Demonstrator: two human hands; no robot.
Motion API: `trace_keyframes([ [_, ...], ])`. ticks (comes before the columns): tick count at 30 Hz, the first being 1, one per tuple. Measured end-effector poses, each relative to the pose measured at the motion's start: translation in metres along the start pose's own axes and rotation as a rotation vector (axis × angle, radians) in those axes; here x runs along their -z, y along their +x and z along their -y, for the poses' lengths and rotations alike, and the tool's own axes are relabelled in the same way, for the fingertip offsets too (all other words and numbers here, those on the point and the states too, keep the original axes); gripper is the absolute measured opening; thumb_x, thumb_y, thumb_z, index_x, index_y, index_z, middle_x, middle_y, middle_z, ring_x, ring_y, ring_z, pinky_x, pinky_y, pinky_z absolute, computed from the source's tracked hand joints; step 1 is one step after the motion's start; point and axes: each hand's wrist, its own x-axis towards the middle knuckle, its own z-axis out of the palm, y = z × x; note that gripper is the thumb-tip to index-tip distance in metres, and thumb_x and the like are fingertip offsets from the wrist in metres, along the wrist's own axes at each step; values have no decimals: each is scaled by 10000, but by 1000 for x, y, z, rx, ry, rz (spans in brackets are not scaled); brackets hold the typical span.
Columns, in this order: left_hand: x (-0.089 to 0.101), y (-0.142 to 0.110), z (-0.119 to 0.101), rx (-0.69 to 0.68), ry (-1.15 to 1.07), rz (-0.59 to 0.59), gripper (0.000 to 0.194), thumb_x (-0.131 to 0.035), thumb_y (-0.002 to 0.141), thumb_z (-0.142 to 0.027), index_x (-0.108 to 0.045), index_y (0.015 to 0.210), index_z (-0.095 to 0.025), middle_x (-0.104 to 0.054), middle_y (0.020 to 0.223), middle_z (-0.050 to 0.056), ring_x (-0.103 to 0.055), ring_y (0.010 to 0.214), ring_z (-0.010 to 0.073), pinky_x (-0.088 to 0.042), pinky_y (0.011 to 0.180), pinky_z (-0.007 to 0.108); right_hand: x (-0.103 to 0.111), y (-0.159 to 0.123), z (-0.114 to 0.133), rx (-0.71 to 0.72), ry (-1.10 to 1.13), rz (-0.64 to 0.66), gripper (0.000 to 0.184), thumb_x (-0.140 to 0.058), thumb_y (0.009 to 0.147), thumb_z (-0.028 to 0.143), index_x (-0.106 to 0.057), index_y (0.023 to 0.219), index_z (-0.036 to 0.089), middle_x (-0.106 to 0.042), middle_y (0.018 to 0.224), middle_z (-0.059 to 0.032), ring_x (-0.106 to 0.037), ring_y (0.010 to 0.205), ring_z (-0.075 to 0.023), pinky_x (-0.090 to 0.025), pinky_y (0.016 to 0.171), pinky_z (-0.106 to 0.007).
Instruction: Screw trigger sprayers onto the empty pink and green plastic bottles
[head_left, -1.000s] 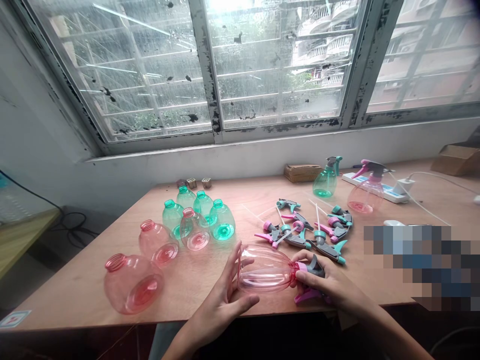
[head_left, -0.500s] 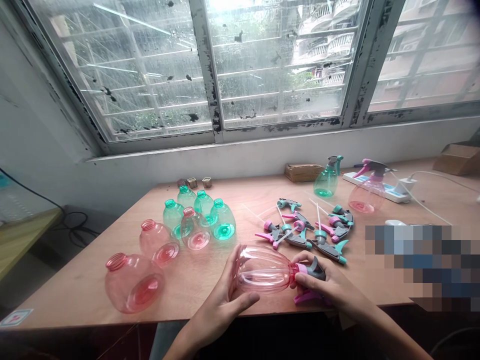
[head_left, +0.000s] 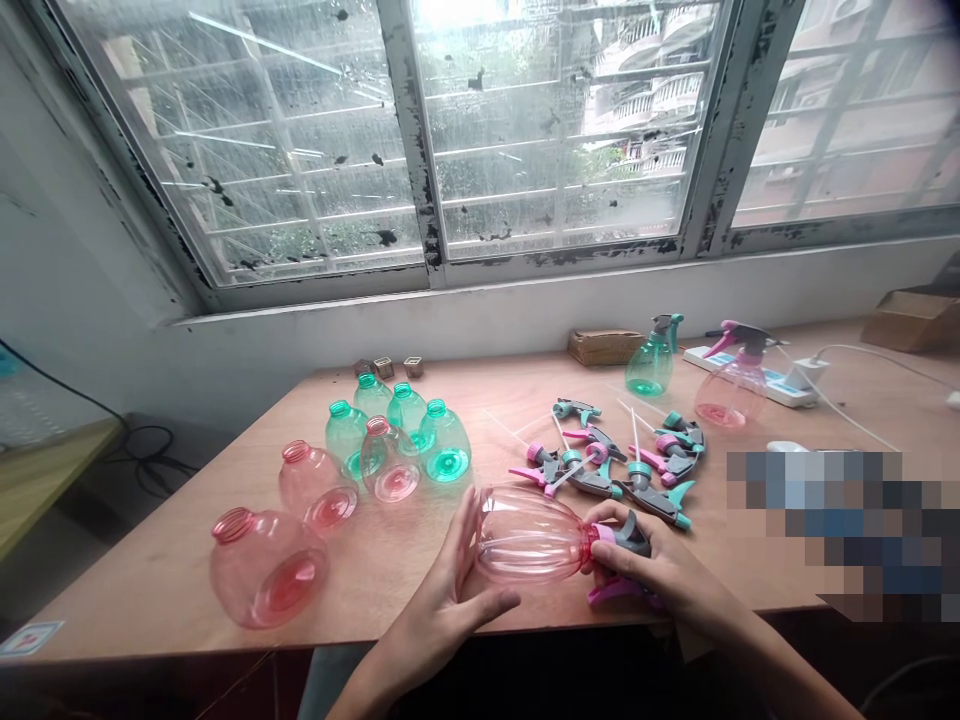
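Observation:
A clear pink spray bottle lies sideways in the air above the table's front edge, its base to the left. My right hand is closed round its neck, fingers and thumb on the pink collar of the grey trigger sprayer. The sprayer's pink trigger points down below that hand. Cupped beside the bottle's base is my left hand, open, fingers stretched out and thumb apart from the bottle. Whether its fingertips touch the base I cannot tell.
Pink bottles and green bottles without tops stand at left. Several loose trigger sprayers lie beyond the held bottle. A green spray bottle, a pink one with its sprayer, a power strip and a cardboard box are behind.
My left hand has loosened slightly at the bottle's base, and a small gap shows between palm and bottle. The right hand keeps its grip at the neck.

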Motion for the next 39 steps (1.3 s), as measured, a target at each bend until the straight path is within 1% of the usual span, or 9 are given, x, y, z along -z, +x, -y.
trace_keyframes([
  [6, -1, 0, -3, 2, 15, 13, 980, -809, 873, -353, -208, 1647, -355, -135, 1766, 50, -100, 1626, 304, -82, 1320, 471, 0, 1, 1, -17, -9, 15, 377, -796, 885, 494, -622, 1056, 207, -761, 846, -23, -728, 793, -222, -629, 738, -355],
  [15, 3, 1, 5, -54, 36, 35, 948, -759, 921, -320, -148, 1636, -443, -150, 1764, 17, -129, 1622, 293, -89, 1315, 495, 1, 2, 1, -17, 29, 49, 367, -798, 898, 470, -616, 1056, 194, -751, 859, -24, -714, 796, -202, -645, 745, -352],
  [20, 4, -1, 5, -2, 17, 4, 1126, -822, 863, -343, -20, 1653, -390, -122, 1767, 64, -160, 1614, 306, -102, 1315, 497, 1, 2, 1, -17, 16, 56, 360, -794, 903, 467, -628, 1054, 186, -756, 839, -22, -704, 783, -193, -636, 729, -334],
  [22, 3, 0, 4, -5, -14, 2, 1101, -814, 869, -364, -44, 1656, -380, -128, 1766, 65, -153, 1616, 309, -115, 1315, 496, 2, 3, 1, -10, 3, 50, 354, -798, 899, 468, -636, 1032, 182, -755, 831, -19, -701, 778, -189, -625, 730, -322],
  [26, 2, 2, 3, -13, 29, 5, 940, -780, 900, -361, -208, 1646, -367, -198, 1754, 52, -182, 1610, 319, -101, 1318, 497, 2, 3, 2, -9, 11, 40, 341, -809, 890, 465, -642, 984, 182, -747, 836, -14, -691, 780, -183, -621, 750, -325],
  [30, 1, 1, 2, -27, 58, -17, 906, -745, 927, -354, -199, 1650, -350, -226, 1745, 64, -212, 1603, 312, -114, 1316, 493, 1, 2, 3, -15, 49, 49, 342, -819, 883, 458, -632, 994, 193, -754, 858, -15, -712, 804, -188, -624, 720, -299],
  [33, 1, 0, 2, -13, 48, -8, 998, -787, 891, -348, -148, 1658, -341, -269, 1731, 82, -208, 1606, 298, -116, 1316, 479, 0, 3, 4, -27, 53, 42, 347, -821, 879, 462, -630, 998, 199, -758, 858, -13, -719, 803, -189, -628, 710, -293],
  [36, 1, 1, 2, 9, 0, 7, 1093, -824, 848, -409, -101, 1663, -327, -219, 1745, 94, -167, 1614, 309, -135, 1314, 479, 0, 3, 5, -30, 30, 36, 350, -830, 867, 463, -633, 992, 202, -762, 853, -11, -723, 793, -189, -631, 718, -295],
  [39, 1, 1, 0, 23, -37, -11, 1005, -715, 906, -548, -106, 1667, -304, -142, 1760, 105, -181, 1608, 336, -174, 1304, 503, -2, 1, 7, -38, 8, 32, 358, -860, 832, 449, -641, 985, 211, -767, 871, -7, -736, 807, -199, -632, 731, -300],
])
